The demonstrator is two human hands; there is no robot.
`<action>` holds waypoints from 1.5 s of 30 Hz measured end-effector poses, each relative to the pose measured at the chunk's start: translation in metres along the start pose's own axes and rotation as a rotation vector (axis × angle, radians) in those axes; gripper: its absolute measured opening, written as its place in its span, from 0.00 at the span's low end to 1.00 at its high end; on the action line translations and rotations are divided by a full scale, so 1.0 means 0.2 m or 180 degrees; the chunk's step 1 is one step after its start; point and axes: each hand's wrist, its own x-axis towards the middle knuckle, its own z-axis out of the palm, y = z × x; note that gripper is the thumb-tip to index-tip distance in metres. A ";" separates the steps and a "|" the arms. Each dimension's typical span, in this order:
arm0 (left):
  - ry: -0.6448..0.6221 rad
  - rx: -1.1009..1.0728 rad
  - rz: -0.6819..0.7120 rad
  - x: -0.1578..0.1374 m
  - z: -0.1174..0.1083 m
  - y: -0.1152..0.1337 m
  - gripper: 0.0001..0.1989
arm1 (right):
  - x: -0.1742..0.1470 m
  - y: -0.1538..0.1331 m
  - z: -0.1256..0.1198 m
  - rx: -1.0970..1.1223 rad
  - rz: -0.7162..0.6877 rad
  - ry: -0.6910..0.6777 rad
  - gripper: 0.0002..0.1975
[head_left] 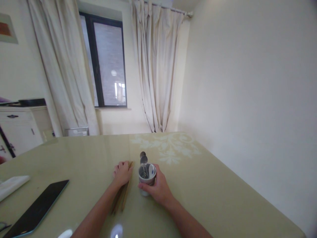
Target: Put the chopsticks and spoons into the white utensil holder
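Note:
Near the middle of the table, my left hand lies over a bundle of thin wooden chopsticks, its fingers curled around their far end. The near ends of the sticks rest toward me on the tabletop. Just to the right, my right hand grips a light-coloured cup from its right side, the thumb across the front. Inside the cup I see something shiny and metallic and a white piece with a blue mark. Dark rounded ends show at the cup's far rim; what they belong to is unclear.
The glossy green table has a pale leaf pattern at its far side. At the left lie a dark flat tablet-like slab and a white item. A wall runs along the right. Beyond are curtains and a white cabinet.

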 end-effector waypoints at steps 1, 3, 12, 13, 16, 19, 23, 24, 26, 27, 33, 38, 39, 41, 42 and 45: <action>0.0018 -0.0056 0.0026 0.01 -0.01 0.01 0.19 | 0.00 0.00 0.00 0.0011 -0.0001 -0.0009 0.34; 0.0097 -0.0218 0.0169 0.02 -0.05 0.04 0.18 | 0.00 -0.01 0.00 0.0014 -0.0016 -0.0021 0.34; 0.0560 -0.1635 0.1559 -0.12 -0.31 0.41 0.16 | -0.04 -0.06 0.03 -0.0350 0.0249 0.0370 0.32; 0.0438 -0.1435 0.1751 -0.15 -0.32 0.43 0.13 | -0.04 -0.06 0.03 -0.0356 0.0295 0.0388 0.32; 0.0175 -0.0914 0.2026 -0.17 -0.34 0.45 0.04 | -0.04 -0.07 0.03 -0.0403 0.0383 0.0433 0.33; 0.0033 -0.1067 0.2048 -0.15 -0.41 0.43 0.03 | -0.04 -0.09 0.03 -0.0487 0.0397 0.0444 0.33; -0.0073 -0.2145 0.1863 -0.10 -0.60 0.35 0.10 | -0.04 -0.09 0.03 -0.0482 0.0387 0.0386 0.37; 0.0018 -0.2503 0.1724 -0.08 -0.65 0.32 0.13 | -0.05 -0.09 0.03 -0.0487 0.0405 0.0383 0.38; 0.0295 -0.3144 0.1348 -0.04 -0.72 0.24 0.21 | -0.05 -0.06 0.04 -0.0521 0.0449 0.0407 0.42; 0.0425 -0.3349 0.1135 -0.01 -0.73 0.20 0.25 | -0.05 -0.05 0.04 -0.0553 0.0472 0.0421 0.44; 0.0206 -0.2471 0.0532 0.17 -0.53 -0.04 0.34 | -0.07 0.00 -0.02 -0.0665 0.0263 0.0510 0.46; -0.0202 -0.1157 0.0362 0.24 -0.31 -0.15 0.12 | 0.07 -0.10 -0.14 -0.0804 -0.0391 0.1030 0.28; -0.0214 -0.1049 0.0340 0.25 -0.29 -0.16 0.10 | 0.12 -0.13 -0.16 -0.0859 -0.0449 0.1085 0.24; -0.0228 -0.0874 0.0297 0.24 -0.26 -0.18 0.08 | 0.23 -0.19 -0.18 -0.0963 -0.0507 0.0892 0.18; -0.0236 -0.0774 0.0277 0.24 -0.25 -0.19 0.07 | 0.29 -0.22 -0.18 -0.1018 -0.0465 0.0673 0.16; -0.0296 -0.0496 0.0243 0.22 -0.22 -0.19 0.04 | 0.42 -0.27 -0.15 -0.1368 -0.0245 0.0046 0.15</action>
